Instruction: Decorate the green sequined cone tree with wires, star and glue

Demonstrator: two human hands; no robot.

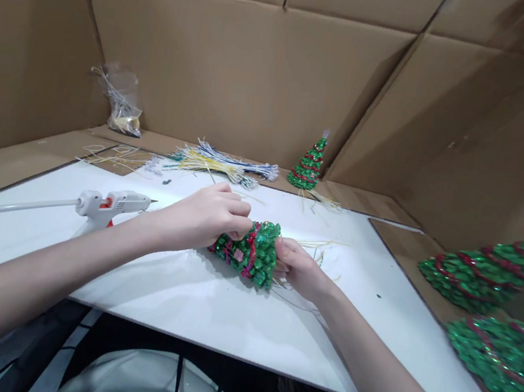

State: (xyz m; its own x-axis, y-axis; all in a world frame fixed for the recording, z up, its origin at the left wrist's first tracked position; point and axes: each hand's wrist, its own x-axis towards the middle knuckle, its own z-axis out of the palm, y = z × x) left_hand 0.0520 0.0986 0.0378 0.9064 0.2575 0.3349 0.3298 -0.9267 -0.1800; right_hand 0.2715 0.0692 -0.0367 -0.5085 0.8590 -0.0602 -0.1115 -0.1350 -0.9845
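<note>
A green sequinned cone tree with red trim (pixel 253 252) lies on its side just above the white board (pixel 205 306). My left hand (pixel 209 214) is closed around its narrow end. My right hand (pixel 297 268) grips its wide base, fingers curled at the rim where thin pale wires stick out. Both hands hold the same tree between them.
A white glue gun (pixel 111 204) rests on the board to the left. A bundle of coloured wire stems (pixel 217 164) lies at the back, a small finished tree (pixel 308 165) stands behind, two larger trees (pixel 494 269) lie at right. A plastic bag (pixel 120 101) leans on the cardboard walls.
</note>
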